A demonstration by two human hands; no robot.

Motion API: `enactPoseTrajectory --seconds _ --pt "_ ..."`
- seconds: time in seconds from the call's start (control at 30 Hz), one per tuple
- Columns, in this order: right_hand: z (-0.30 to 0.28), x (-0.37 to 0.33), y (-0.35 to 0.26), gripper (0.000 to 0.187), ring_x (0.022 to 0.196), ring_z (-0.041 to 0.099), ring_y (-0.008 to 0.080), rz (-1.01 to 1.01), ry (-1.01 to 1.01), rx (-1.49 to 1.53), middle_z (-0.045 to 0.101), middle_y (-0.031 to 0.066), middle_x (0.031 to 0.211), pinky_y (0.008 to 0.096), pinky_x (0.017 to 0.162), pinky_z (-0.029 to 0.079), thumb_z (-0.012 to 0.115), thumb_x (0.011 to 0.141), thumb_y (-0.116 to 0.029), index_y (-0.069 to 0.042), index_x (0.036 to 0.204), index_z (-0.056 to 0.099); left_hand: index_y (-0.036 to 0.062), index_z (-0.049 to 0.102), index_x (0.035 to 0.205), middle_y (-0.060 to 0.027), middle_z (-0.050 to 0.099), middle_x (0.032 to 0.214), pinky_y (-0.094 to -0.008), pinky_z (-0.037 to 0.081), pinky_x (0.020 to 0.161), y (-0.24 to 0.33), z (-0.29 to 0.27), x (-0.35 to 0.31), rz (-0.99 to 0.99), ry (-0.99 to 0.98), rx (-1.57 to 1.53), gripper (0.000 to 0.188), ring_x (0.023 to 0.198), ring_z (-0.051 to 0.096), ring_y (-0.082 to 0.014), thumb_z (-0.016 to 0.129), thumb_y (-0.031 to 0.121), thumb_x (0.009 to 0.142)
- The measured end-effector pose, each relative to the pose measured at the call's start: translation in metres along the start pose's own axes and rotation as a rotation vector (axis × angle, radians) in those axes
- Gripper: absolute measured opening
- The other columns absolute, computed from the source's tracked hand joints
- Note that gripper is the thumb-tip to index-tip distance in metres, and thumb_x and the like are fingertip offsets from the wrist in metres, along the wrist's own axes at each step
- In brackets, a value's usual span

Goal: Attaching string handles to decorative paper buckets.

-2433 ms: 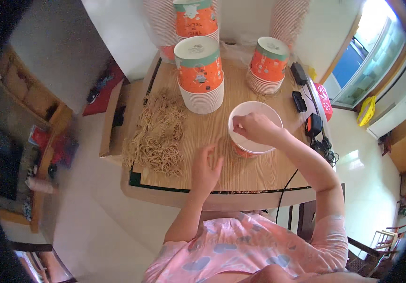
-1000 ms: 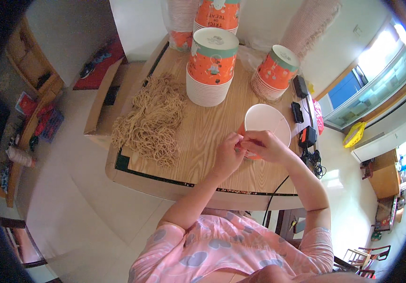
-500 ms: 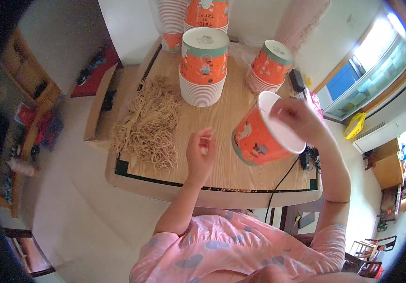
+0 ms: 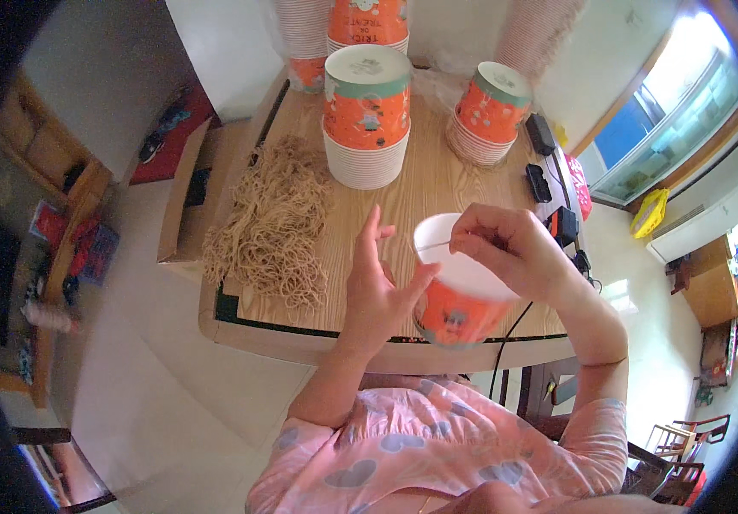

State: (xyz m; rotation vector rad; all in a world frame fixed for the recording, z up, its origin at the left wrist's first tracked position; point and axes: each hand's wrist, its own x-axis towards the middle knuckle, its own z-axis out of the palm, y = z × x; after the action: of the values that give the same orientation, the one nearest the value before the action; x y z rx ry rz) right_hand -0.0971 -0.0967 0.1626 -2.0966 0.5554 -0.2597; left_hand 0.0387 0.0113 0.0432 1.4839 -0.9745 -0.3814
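An orange paper bucket (image 4: 462,317) with a white inside hangs or rests, mouth up and tilted, over the table's front edge; what supports it is not clear. My right hand (image 4: 510,253) is over its mouth, finger and thumb pinching a thin pale strand (image 4: 438,247), perhaps cord, that reaches toward the rim. At the bucket's left side is my left hand (image 4: 376,295), fingers apart and the thumb by the rim; whether it touches cannot be told. Beyond my left hand lies a tangled heap of beige cords (image 4: 270,227).
Upside-down stacks of similar buckets stand behind: a large stack (image 4: 367,120), a smaller stack (image 4: 493,111) and others against the wall. Black devices (image 4: 540,182) and a black cable (image 4: 510,330) lie at the table's right side. An open cardboard box (image 4: 185,201) is beside the table's left edge.
The bucket has turned more upright and come down nearer the front edge. My right hand has come out of its mouth, pinching the strand. My left hand has moved up beside it.
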Motion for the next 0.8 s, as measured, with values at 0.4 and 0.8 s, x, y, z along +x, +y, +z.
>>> enactPoseTrajectory --seconds 0.4,0.8 --pt "-0.002 -0.003 0.003 0.010 0.064 0.044 0.0032 0.054 0.088 0.297 0.053 -0.0038 0.074 0.0192 0.057 0.038 0.055 0.091 -0.012 -0.002 0.089 0.059 0.0019 0.030 0.138 -0.0086 0.052 0.119 -0.0208 0.042 0.054 -0.025 0.003 -0.003 0.009 -0.176 0.052 0.075 0.059 0.044 -0.0047 0.070 0.023 0.078" --pt "-0.027 -0.002 0.037 0.011 0.057 0.038 0.0004 0.109 0.279 0.353 0.047 -0.0077 0.070 0.0164 0.049 0.030 0.051 0.092 -0.016 -0.006 0.090 0.055 0.0030 0.060 0.109 -0.0216 0.062 0.089 -0.0447 0.049 0.072 -0.034 0.002 0.000 -0.121 -0.274 0.349 0.026 0.079 0.062 -0.0386 0.052 0.017 0.089"
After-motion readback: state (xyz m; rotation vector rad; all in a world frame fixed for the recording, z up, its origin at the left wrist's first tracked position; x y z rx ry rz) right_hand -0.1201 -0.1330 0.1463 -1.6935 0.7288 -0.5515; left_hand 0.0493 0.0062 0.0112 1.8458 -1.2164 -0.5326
